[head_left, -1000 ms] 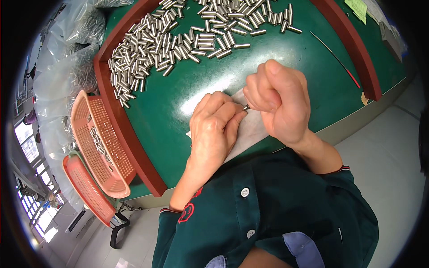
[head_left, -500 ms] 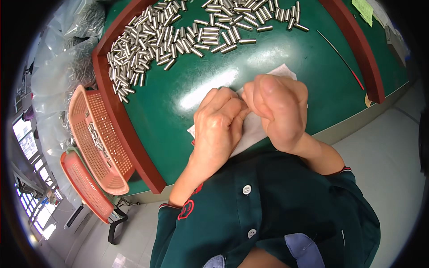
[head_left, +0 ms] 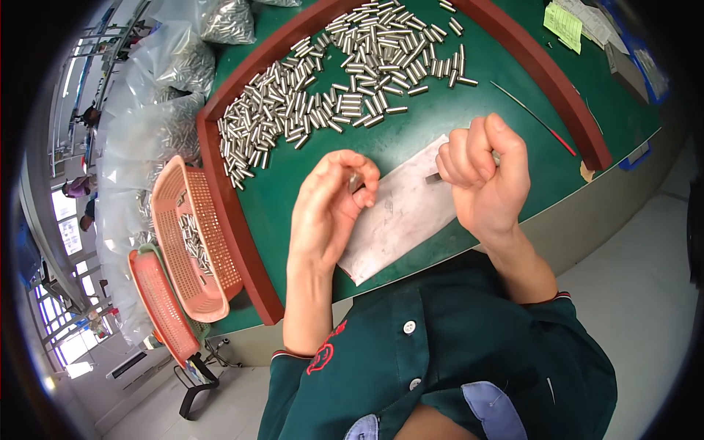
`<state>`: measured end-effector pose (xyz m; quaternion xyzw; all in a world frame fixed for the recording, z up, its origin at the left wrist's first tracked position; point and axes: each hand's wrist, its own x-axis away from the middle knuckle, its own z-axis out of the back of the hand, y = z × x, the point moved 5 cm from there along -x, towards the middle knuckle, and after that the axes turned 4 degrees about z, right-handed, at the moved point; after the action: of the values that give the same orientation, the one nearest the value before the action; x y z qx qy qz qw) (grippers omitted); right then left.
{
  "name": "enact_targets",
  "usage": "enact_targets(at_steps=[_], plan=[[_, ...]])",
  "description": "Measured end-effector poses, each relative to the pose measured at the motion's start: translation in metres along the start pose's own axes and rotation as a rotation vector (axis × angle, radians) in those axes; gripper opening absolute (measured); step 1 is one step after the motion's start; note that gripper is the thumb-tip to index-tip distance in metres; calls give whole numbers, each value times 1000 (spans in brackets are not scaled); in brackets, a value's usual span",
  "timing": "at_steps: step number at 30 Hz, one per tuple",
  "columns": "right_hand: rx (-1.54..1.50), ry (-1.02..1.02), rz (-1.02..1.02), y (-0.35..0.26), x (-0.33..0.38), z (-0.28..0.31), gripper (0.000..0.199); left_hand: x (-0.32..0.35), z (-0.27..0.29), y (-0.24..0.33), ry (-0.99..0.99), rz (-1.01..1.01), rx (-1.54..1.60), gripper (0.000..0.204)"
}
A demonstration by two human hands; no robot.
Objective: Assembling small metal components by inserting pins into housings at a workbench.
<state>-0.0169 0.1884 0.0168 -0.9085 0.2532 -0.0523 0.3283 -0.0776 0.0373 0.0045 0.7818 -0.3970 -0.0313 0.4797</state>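
My left hand (head_left: 323,209) is raised at the left end of a white, smudged cloth or paper sheet (head_left: 403,209). Its fingers curl round a short shiny metal pin (head_left: 356,180), mostly hidden by them. Over the sheet's right end, my right hand (head_left: 488,176) is closed in a fist, thumb uppermost. A narrow grey metal piece (head_left: 433,177) sticks out of this fist toward the left; the fingers hide the rest, so its kind is unclear. Beyond both hands, a large heap of silver metal pins (head_left: 293,103) lies on the green tabletop (head_left: 279,198).
A dark red wooden rim (head_left: 238,235) borders the table. A thin red-handled tool (head_left: 539,121) lies at the right. Left of the rim stand a pink basket (head_left: 176,220) with pins and another basket (head_left: 158,301). Clear bags (head_left: 180,70) of metal parts sit beyond them.
My hands were together over the sheet and have moved apart, left hand leftward and right hand rightward. More of the sheet and the grey piece now show. The view has shifted.
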Motion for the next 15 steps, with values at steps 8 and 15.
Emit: enact_targets(at_steps=[8, 15], plan=[[-17, -6, -20, -3, -3, -2, 41, -39, -13, 26, 344, -464, -1413, 10], [5, 7, -15, -3, -4, 2, 41, -44, -18, 20, 305, -480, -1575, 9]])
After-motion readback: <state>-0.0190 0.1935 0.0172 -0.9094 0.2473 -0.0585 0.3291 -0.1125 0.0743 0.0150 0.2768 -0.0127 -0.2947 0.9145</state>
